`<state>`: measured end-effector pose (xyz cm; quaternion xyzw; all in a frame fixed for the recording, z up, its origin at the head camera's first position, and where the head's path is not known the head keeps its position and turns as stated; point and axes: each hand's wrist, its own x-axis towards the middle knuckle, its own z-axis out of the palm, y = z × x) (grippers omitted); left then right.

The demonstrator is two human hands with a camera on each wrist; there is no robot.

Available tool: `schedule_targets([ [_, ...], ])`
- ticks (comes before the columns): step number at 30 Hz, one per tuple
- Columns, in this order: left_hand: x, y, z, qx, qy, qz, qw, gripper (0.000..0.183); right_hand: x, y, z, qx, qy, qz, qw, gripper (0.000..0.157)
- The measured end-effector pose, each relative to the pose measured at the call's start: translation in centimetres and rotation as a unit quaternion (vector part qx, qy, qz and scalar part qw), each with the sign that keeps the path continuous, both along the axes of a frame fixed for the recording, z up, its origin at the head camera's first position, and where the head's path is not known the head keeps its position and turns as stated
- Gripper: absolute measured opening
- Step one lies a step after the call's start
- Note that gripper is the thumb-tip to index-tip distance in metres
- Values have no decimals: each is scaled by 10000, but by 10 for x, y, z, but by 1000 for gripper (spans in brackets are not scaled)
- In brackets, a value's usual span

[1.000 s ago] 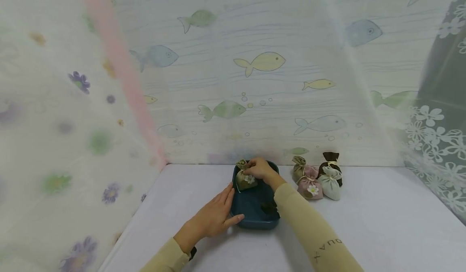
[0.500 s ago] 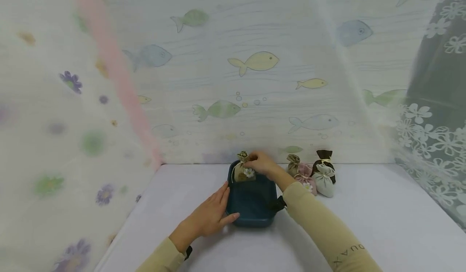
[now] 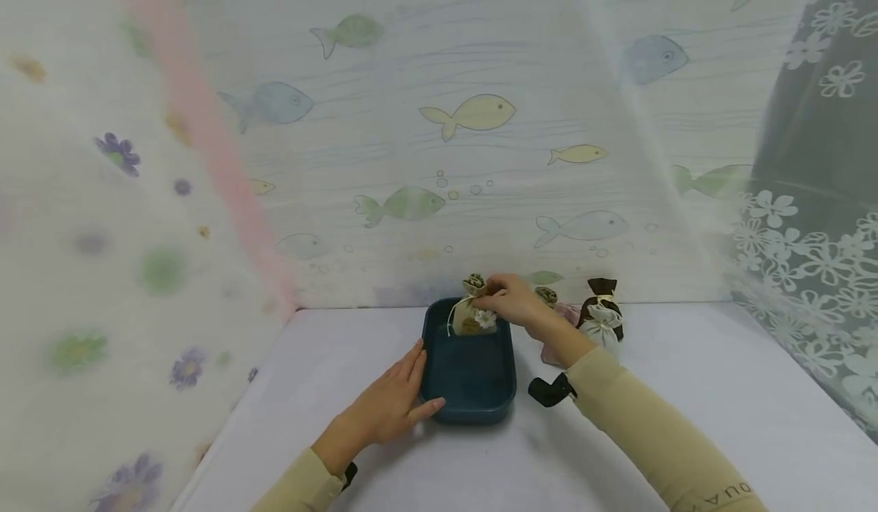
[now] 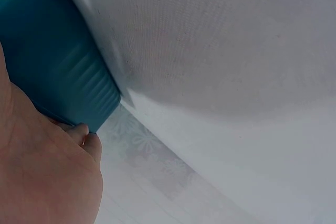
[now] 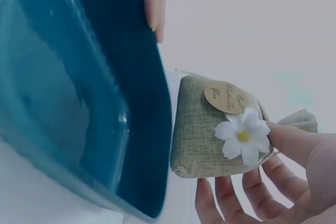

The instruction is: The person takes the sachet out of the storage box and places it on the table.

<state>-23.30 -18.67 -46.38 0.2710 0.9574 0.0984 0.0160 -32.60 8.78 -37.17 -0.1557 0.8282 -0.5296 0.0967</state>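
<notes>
A dark blue rectangular dish point(image 3: 469, 409) stands on the white table. My left hand point(image 3: 384, 398) lies along its left side, fingers straight against the wall and thumb at the near rim; the left wrist view shows the palm beside the dish's outer wall point(image 4: 63, 61). My right hand point(image 3: 517, 304) pinches an olive linen sachet point(image 3: 466, 323) by its tied neck, over the dish's far end. In the right wrist view the sachet point(image 5: 197, 129) shows a white daisy and a round paper tag, held just beyond the dish's rim, thumb at the neck and fingers beneath.
Right of the dish stand more sachets: a dark brown one point(image 3: 604, 292), a pale one point(image 3: 602, 325), a pink one point(image 3: 552, 350) and an olive one point(image 3: 546, 294), partly behind my right arm. A fish-printed curtain point(image 3: 480, 192) hangs along the table's back edge.
My right hand has lifted the olive sachet up from inside the dish and carried it rightward above the far end. The left hand keeps its place on the dish.
</notes>
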Motion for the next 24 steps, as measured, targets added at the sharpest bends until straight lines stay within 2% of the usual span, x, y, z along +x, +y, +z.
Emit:
schedule_targets([
  [10, -1, -1, -6, 88, 129, -19, 9999, 100, 32, 41, 0, 70, 491, 42, 9988, 20],
  [15, 1, -1, -3, 215, 181, -68, 9996, 98, 49, 64, -4, 237, 467, -32, 9986, 21],
  [24, -1, -1, -2, 206, 174, -73, 9996, 98, 77, 103, -23, 205, 371, -173, 9990, 23],
])
